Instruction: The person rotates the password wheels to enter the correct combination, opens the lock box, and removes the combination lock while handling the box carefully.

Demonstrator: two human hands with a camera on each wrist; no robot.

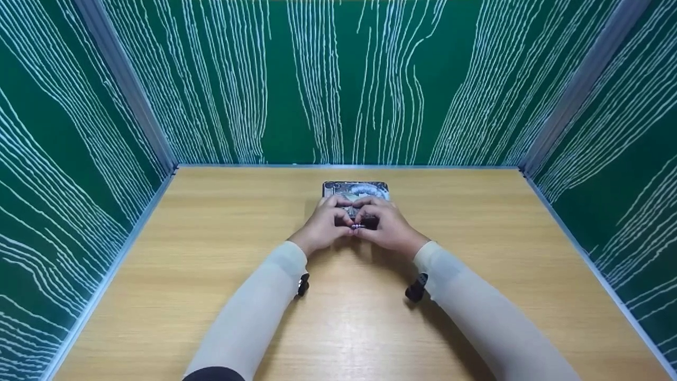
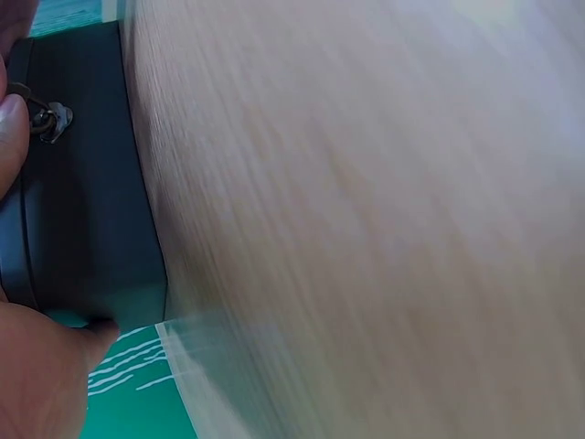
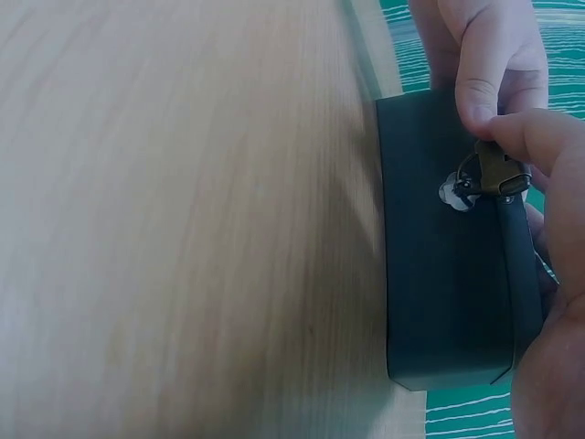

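Observation:
A small dark box (image 3: 443,274) with a picture-printed lid (image 1: 365,188) stands on the table. A bronze-coloured metal clasp (image 3: 498,169) hangs on its front face, beside a silvery patch with a ring. From the left side my left hand (image 1: 323,225) holds the box, fingers over the lid and thumb at the clasp. My right hand (image 1: 389,225) grips the box from the other side, its thumb also at the clasp. Both thumb tips meet at the front middle. In the left wrist view, the clasp is partly hidden behind a thumb (image 2: 11,137).
The wooden table (image 1: 238,211) extends around the box toward a metal-edged border. Green panels (image 1: 285,106) with white wavy lines rise at the back and both sides. Pale sleeves (image 1: 259,312) cover both forearms, and a small black device (image 1: 416,288) sits at each wrist.

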